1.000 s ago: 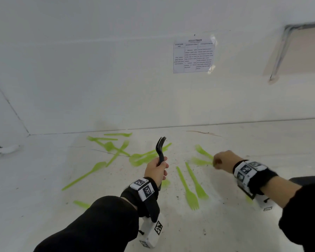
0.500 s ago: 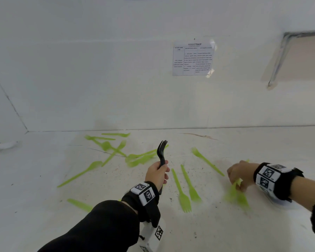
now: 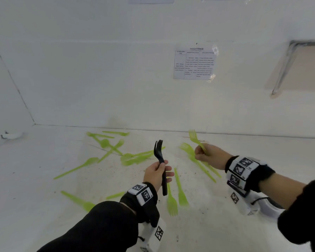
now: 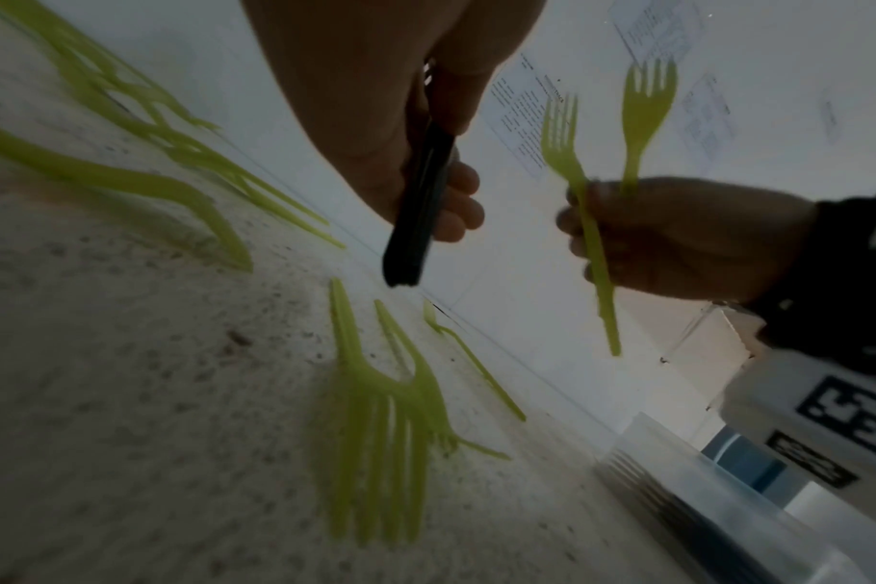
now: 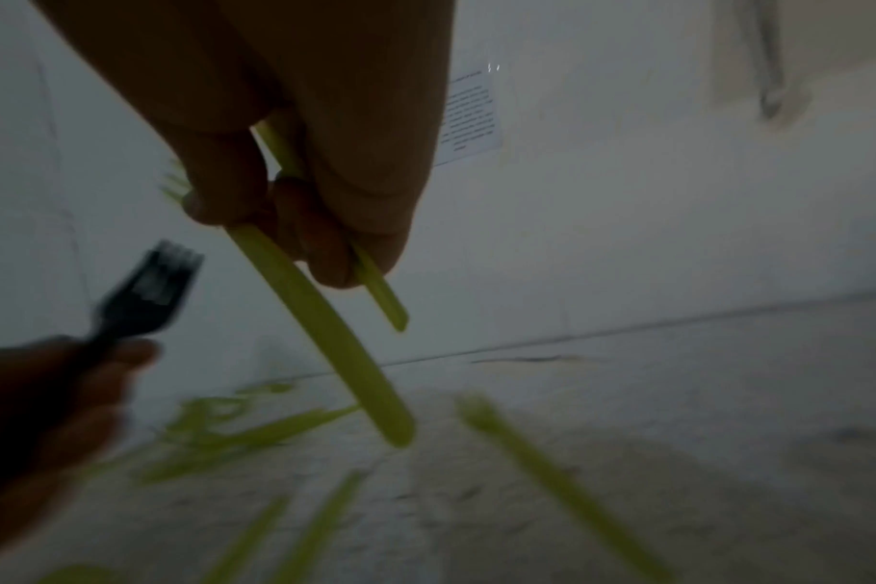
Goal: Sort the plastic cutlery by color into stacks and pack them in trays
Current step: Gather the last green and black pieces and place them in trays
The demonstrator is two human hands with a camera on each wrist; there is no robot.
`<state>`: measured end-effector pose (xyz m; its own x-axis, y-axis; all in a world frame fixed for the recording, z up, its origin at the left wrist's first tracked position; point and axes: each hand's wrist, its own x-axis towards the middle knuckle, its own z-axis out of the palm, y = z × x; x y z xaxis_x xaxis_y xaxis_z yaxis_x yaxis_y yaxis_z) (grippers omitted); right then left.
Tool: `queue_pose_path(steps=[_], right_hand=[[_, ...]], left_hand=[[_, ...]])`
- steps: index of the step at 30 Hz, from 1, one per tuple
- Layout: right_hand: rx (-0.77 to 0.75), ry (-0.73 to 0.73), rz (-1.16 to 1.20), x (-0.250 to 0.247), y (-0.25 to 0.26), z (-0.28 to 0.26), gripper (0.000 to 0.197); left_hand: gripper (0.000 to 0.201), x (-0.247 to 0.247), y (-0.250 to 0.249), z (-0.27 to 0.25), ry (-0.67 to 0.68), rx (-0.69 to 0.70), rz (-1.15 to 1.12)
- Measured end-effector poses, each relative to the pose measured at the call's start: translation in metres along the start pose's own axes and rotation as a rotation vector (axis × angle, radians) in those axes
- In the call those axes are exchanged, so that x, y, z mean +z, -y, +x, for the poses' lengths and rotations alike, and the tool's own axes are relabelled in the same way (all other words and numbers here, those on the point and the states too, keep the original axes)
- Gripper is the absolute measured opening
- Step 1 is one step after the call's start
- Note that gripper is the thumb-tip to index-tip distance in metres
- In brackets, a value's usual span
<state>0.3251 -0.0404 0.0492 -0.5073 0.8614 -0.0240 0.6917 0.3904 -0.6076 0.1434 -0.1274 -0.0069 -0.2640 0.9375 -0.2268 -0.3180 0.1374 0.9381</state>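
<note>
Smooth plastic green forks on a gritty, speckled white tabletop.

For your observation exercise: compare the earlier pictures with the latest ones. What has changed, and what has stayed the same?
The right hand drew back right, gripped green forks off the table and lifted them. The left hand still holds the black fork upright.

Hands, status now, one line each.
Left hand: grips the black forks, tines up.
Right hand: grips two green forks, lifted off the table.
</note>
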Motion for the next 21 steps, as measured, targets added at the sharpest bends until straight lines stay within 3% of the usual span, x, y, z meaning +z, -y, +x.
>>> queue_pose_path(steps=[3,6,11,15,19,21], right_hand=[[0.077,0.032,0.401,0.032,0.03,0.01,0.025],[0.118,0.037,0.592,0.061,0.044,0.014,0.025],[0.163,-0.168,0.475,0.088,0.049,0.022,0.02],[0.192,-0.201,0.454,0.097,0.055,0.024,0.002],[0.156,-0.188,0.54,0.102,0.061,0.026,0.012],[0.151,-0.227,0.459,0.104,0.061,0.028,0.017]], left_hand=[[0.02,0.008,-0.003,-0.006,0.049,-0.014,-0.033],[0.019,0.011,-0.004,-0.008,0.032,-0.011,-0.015],[0.019,0.001,-0.003,-0.007,0.044,0.006,0.017],[0.018,-0.006,-0.005,-0.004,0.019,0.012,0.059],[0.024,-0.016,-0.01,0.002,0.016,0.036,0.154],[0.023,-0.022,-0.011,0.003,0.044,0.042,0.175]])
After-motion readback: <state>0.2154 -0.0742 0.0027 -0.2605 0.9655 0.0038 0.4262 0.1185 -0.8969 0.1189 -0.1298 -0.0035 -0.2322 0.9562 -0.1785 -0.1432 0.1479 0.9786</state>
